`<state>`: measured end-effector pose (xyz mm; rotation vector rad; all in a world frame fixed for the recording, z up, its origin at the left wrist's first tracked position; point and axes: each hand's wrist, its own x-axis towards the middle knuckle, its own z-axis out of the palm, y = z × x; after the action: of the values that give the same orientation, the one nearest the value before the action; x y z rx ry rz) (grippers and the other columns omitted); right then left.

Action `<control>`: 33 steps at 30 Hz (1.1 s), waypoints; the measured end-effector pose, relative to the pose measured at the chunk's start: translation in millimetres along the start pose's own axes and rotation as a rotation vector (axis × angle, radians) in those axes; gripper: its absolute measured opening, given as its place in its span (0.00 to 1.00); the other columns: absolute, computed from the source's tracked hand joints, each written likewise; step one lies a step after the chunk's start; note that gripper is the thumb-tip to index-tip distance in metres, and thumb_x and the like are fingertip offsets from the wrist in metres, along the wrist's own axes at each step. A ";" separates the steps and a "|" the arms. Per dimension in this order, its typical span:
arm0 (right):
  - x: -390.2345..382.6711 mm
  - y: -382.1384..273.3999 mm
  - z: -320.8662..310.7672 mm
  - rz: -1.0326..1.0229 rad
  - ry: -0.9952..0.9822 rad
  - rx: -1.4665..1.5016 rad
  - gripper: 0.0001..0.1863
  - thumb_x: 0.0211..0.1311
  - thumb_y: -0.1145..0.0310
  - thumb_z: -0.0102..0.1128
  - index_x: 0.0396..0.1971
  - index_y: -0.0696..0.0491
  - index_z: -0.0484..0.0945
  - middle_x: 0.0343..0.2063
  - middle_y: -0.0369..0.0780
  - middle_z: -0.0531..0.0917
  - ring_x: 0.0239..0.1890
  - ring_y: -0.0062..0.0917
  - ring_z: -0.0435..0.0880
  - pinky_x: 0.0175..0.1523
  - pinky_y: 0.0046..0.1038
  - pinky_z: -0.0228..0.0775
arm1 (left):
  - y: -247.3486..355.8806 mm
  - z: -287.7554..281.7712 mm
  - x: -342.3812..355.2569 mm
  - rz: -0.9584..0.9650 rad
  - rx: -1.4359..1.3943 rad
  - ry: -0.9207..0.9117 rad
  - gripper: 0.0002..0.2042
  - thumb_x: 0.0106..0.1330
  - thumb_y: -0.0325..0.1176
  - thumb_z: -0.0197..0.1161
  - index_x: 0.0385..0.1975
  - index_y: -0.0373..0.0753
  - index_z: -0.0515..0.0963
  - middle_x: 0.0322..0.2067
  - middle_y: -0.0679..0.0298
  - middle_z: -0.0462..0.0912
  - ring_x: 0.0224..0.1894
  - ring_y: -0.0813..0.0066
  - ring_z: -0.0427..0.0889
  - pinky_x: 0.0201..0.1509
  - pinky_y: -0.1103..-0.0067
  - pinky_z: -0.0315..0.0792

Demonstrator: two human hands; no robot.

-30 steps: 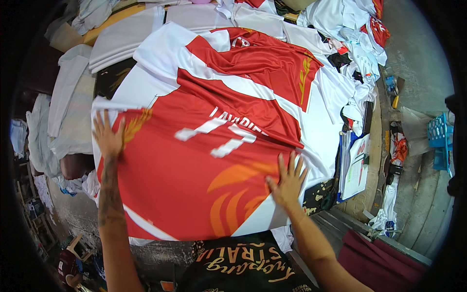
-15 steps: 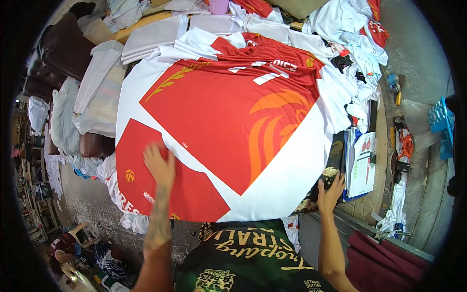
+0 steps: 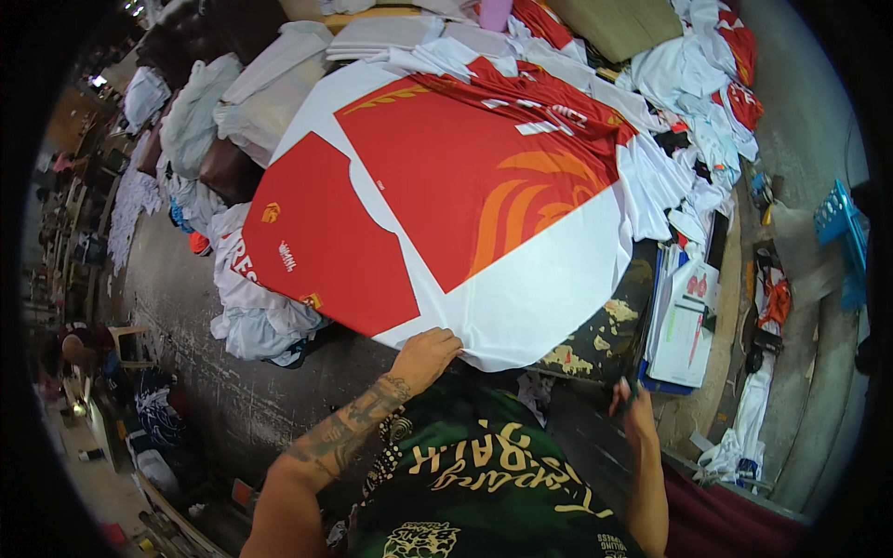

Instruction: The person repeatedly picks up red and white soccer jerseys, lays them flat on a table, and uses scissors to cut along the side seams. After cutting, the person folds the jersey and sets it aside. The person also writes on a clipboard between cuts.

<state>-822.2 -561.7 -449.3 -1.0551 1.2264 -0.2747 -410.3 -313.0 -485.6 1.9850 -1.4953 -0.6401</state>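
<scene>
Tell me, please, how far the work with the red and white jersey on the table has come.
Done: one side panel of the red and white jersey lies folded across its middle, and folded white garments are stacked at the far edge. In hand: the left hand grips the jersey's near white hem, while the right hand is off the cloth. Left: the jersey is still spread wide, and loose shirts lie heaped at the right.

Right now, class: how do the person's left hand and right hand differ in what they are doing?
The left hand rests on the near hem of the red and white jersey; the right hand is off the cloth, near the table edge. The left forearm is tattooed; the right shows none. Whether the right hand holds anything is unclear. Both are bare.
</scene>
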 end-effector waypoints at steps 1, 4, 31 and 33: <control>-16.9 0.2 -2.2 0.026 -0.079 -0.137 0.18 0.66 0.60 0.77 0.43 0.55 0.79 0.30 0.35 0.81 0.32 0.20 0.81 0.39 0.29 0.74 | 2.4 -0.6 -4.8 -0.065 -0.095 0.072 0.08 0.65 0.30 0.71 0.40 0.37 0.83 0.39 0.58 0.84 0.48 0.57 0.80 0.52 0.66 0.76; -60.0 -1.2 13.3 0.055 -0.277 -0.447 0.24 0.63 0.57 0.79 0.47 0.58 0.79 0.36 0.39 0.83 0.42 0.25 0.83 0.47 0.32 0.75 | 10.6 -0.3 -14.8 -0.150 -0.167 0.348 0.05 0.68 0.30 0.69 0.36 0.35 0.86 0.35 0.59 0.85 0.47 0.56 0.79 0.54 0.66 0.74; 59.3 -81.3 286.4 0.284 -0.665 -0.851 0.38 0.56 0.34 0.77 0.34 0.62 0.84 0.25 0.38 0.83 0.30 0.22 0.82 0.37 0.28 0.73 | -12.9 -15.3 -2.4 -0.092 -0.326 -0.063 0.09 0.60 0.29 0.74 0.39 0.39 0.87 0.49 0.67 0.81 0.63 0.60 0.71 0.67 0.62 0.69; 68.2 -91.9 305.3 0.251 -0.667 -1.024 0.35 0.56 0.36 0.78 0.34 0.60 0.85 0.23 0.35 0.83 0.27 0.18 0.80 0.33 0.23 0.70 | -18.1 -21.4 0.1 -0.085 -0.339 -0.117 0.10 0.62 0.31 0.73 0.41 0.37 0.87 0.49 0.64 0.82 0.63 0.59 0.71 0.67 0.63 0.69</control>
<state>-502.1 -501.7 -433.3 -1.6419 0.8291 0.9375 -383.4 -305.9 -482.6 1.7799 -1.2734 -0.9909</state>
